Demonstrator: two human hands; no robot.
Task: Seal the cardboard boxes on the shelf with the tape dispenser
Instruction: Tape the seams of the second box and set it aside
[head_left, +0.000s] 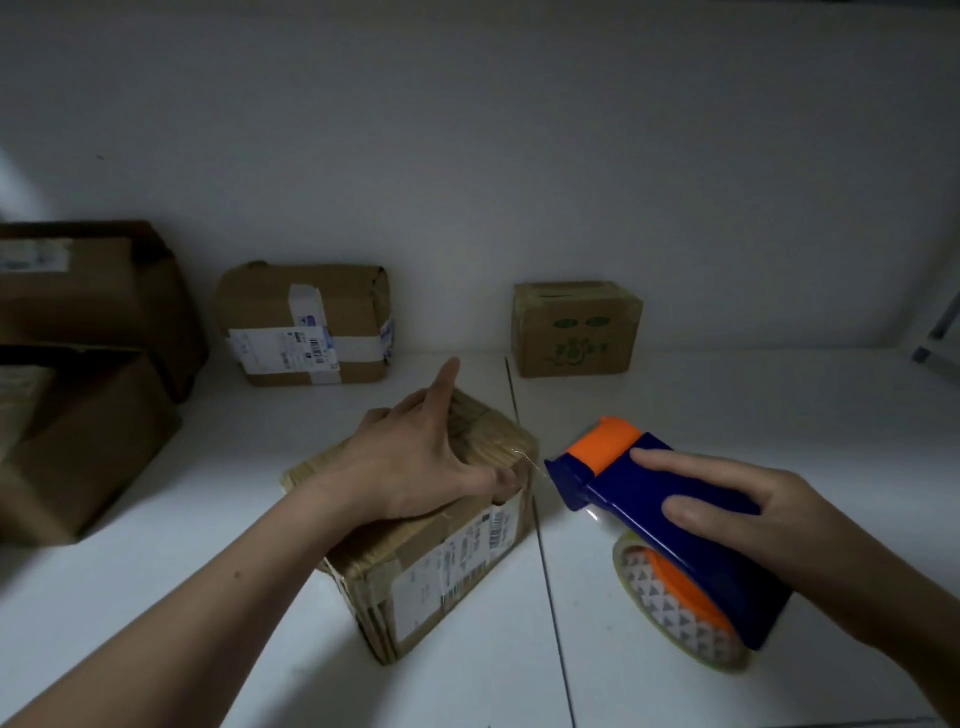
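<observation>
A small cardboard box (447, 566) with a white shipping label stands near the front of the white shelf (727, 405). My left hand (415, 457) rests on its top, index finger stretched out and thumb pressing at the box's right top edge. My right hand (737, 514) grips a blue and orange tape dispenser (644, 499) with a clear tape roll (670, 603), just right of the box. A thin strand of tape runs from the dispenser's front to the box edge.
At the back stand a taped box with labels (306, 325) and a small box with green print (574, 330). Two larger brown boxes (78, 374) crowd the left side. A seam (545, 571) splits the shelf surface. A metal upright (935, 332) is far right.
</observation>
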